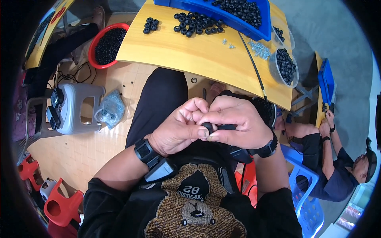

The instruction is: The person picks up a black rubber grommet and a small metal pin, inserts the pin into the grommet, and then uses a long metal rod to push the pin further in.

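Above my lap, in front of the table edge, my two hands meet. The thumb and fingertips of my left hand (176, 129) pinch a small round black part (207, 127), which looks like a ring or knob. From the other side, the thumb and fingers of my right hand (246, 123) close on the same part. A dark patch shows between the right thumb and forefinger; whether it is a second piece, I cannot tell. Similar black parts (194, 23) lie loose on the yellow table (178, 51), with a smaller group (150, 25) to their left.
A blue tray (238, 28) of black parts stands on the table, near small clear pieces (260, 50) and a clear tub (274, 71). A thin black cord (252, 61) crosses the tabletop. Left are a red basin (92, 51), grey stool (73, 105) and plastic bag (111, 109). A person (333, 170) sits right.
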Demonstrator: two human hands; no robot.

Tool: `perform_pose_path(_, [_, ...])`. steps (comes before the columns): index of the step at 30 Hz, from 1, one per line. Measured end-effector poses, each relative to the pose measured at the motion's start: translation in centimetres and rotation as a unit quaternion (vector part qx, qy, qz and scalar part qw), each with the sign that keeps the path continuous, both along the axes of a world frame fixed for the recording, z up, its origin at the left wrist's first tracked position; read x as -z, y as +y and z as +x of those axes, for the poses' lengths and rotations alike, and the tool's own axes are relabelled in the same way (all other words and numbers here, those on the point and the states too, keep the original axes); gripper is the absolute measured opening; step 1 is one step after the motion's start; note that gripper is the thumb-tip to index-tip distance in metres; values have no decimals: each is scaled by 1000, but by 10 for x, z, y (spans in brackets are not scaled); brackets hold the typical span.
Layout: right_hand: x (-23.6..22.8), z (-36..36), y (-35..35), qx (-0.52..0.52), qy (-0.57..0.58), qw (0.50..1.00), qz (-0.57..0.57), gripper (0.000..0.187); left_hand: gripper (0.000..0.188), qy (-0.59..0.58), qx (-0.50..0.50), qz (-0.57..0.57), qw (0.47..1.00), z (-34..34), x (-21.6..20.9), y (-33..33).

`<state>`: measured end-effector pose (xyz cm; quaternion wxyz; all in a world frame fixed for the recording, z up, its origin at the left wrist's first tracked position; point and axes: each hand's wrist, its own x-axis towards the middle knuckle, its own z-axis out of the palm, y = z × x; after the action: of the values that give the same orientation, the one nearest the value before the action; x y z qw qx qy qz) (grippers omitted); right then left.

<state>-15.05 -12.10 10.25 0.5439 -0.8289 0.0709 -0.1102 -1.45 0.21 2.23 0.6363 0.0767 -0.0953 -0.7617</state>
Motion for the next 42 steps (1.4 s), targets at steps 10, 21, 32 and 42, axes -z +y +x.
perform_pose_path(10, [3, 3, 9, 22, 1, 999, 46, 36, 42, 26, 23, 2, 999, 3, -5, 0])
perform_pose_path(21, [18, 5, 3, 10, -51, 999, -15, 27, 40, 66, 36, 23, 997, 3, 4, -1])
perform_pose_path(32, [20, 7, 1, 61, 51, 996, 29, 27, 36, 54, 4, 71, 996, 5, 6, -5])
perform_pose_path(42, [22, 13, -7, 31, 38, 998, 42, 34, 38, 47, 6, 27, 999, 11, 12, -10])
